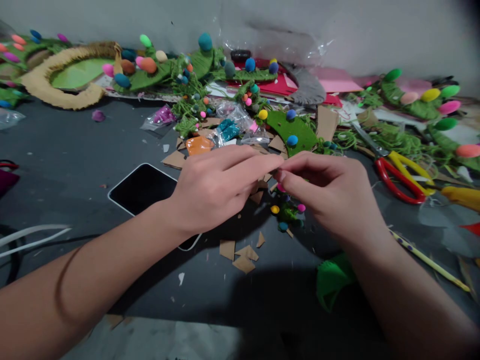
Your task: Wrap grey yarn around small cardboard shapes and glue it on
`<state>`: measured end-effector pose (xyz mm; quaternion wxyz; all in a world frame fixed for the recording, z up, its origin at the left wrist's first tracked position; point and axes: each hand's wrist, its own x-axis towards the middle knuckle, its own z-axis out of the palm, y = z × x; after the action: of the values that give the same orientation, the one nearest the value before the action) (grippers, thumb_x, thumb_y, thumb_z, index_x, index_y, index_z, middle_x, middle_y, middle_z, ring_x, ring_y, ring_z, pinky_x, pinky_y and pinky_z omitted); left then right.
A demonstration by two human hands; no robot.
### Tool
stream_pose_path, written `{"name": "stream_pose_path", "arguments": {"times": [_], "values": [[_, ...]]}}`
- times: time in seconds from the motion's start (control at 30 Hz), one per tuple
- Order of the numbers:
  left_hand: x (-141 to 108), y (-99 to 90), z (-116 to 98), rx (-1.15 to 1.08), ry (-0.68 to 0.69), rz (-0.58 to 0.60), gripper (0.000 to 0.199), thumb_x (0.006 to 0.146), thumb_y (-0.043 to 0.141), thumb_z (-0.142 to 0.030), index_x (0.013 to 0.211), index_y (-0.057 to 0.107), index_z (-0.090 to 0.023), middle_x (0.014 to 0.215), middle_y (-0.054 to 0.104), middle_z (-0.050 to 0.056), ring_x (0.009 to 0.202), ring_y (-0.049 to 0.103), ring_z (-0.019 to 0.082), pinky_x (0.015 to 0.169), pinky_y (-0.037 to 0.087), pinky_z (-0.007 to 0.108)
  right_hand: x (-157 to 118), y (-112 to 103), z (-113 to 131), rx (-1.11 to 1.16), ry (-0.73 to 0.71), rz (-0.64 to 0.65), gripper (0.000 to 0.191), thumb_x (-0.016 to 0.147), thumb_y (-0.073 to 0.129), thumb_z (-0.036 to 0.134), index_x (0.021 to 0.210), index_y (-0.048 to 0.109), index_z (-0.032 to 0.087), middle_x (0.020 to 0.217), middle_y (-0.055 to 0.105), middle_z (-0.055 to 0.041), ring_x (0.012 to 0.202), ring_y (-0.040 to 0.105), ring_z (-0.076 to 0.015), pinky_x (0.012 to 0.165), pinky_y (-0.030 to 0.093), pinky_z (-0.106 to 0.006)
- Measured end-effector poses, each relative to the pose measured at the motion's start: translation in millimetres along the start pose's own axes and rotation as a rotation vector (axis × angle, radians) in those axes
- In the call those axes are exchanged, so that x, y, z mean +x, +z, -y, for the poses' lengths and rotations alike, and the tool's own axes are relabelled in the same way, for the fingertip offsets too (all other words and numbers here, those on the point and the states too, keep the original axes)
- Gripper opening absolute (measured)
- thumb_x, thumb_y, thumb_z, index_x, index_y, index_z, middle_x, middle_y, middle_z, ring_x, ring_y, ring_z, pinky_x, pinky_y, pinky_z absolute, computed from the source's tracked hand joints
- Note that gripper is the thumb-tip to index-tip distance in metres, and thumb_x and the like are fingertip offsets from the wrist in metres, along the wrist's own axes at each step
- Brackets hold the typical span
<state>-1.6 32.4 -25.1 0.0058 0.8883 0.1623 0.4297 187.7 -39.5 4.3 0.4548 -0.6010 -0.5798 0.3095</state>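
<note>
My left hand [215, 187] and my right hand [333, 195] meet fingertip to fingertip above the middle of the dark table [67, 150]. Both are closed in a pinch, and whatever lies between the fingertips is too small and hidden to name. Just below them is a small green yarn piece [288, 214] with tiny yellow, pink and blue balls; whether the fingers touch it I cannot tell. Cardboard scraps [245, 262] lie beneath my left hand. A phone [144, 189] with a dark screen is partly covered by that hand.
Scissors [399, 180] with red and yellow handles lie at the right, near a pale yellow stick [431, 260]. Green fabric [333, 280] sits by my right forearm. Along the wall are a tan wrapped ring [63, 97], green wreath pieces [153, 75] and small plastic bags [228, 130].
</note>
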Motion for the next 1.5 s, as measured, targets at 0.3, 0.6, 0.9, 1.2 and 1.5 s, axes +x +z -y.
{"name": "stream_pose_path", "arguments": {"times": [0.3, 0.6, 0.9, 1.2, 1.5], "values": [[-3.8, 1.6, 3.5, -0.018, 0.014, 0.03, 0.039, 0.094, 0.055, -0.008, 0.116, 0.073, -0.034, 0.104, 0.077, -0.001, 0.089, 0.073, 0.014, 0.07, 0.056, 0.025, 2.5, -3.2, 0.5, 0.086, 0.066, 0.053, 0.009, 0.077, 0.07, 0.016, 0.071, 0.075, 0.019, 0.069, 0.071, 0.0014, 0.064, 0.063, -0.0126, 0.057, 0.049, -0.022], [-0.9, 2.1, 0.6, -0.127, -0.047, 0.023, 0.039, 0.094, 0.056, -0.006, 0.116, 0.074, -0.034, 0.103, 0.077, 0.0, 0.091, 0.073, 0.014, 0.08, 0.06, 0.025, 4.0, -7.2, -0.4, 0.093, 0.094, 0.085, 0.011, 0.078, 0.07, 0.015, 0.07, 0.075, 0.021, 0.066, 0.069, 0.002, 0.062, 0.059, -0.0123, 0.056, 0.048, -0.024], [0.3, 5.1, 1.6, -0.184, -0.096, -0.018, 0.036, 0.09, 0.059, -0.005, 0.112, 0.074, -0.03, 0.101, 0.076, 0.001, 0.088, 0.073, 0.015, 0.079, 0.061, 0.027, 2.8, -4.2, -5.6, 0.171, 0.067, 0.076, 0.012, 0.078, 0.071, 0.014, 0.069, 0.075, 0.022, 0.081, 0.076, -0.0011, 0.076, 0.07, -0.0163, 0.067, 0.057, -0.025], [5.4, 6.0, -6.5, -0.325, -0.215, 0.03, 0.026, 0.088, 0.068, -0.016, 0.108, 0.075, -0.031, 0.107, 0.077, 0.002, 0.095, 0.073, 0.02, 0.085, 0.063, 0.036, 2.2, -2.8, -2.2, 0.166, 0.077, 0.051, 0.011, 0.073, 0.073, 0.011, 0.069, 0.074, 0.021, 0.077, 0.075, -0.0007, 0.073, 0.068, -0.0167, 0.063, 0.057, -0.025], [4.4, 7.8, -12.6, -0.532, -0.391, -0.016, 0.022, 0.087, 0.071, -0.013, 0.104, 0.077, -0.027, 0.104, 0.077, 0.002, 0.091, 0.073, 0.017, 0.075, 0.064, 0.029, 0.5, -2.1, -1.0, 0.158, 0.048, 0.046, 0.012, 0.075, 0.071, 0.01, 0.07, 0.073, 0.021, 0.076, 0.073, -0.0005, 0.076, 0.068, -0.0161, 0.065, 0.056, -0.024]]}}
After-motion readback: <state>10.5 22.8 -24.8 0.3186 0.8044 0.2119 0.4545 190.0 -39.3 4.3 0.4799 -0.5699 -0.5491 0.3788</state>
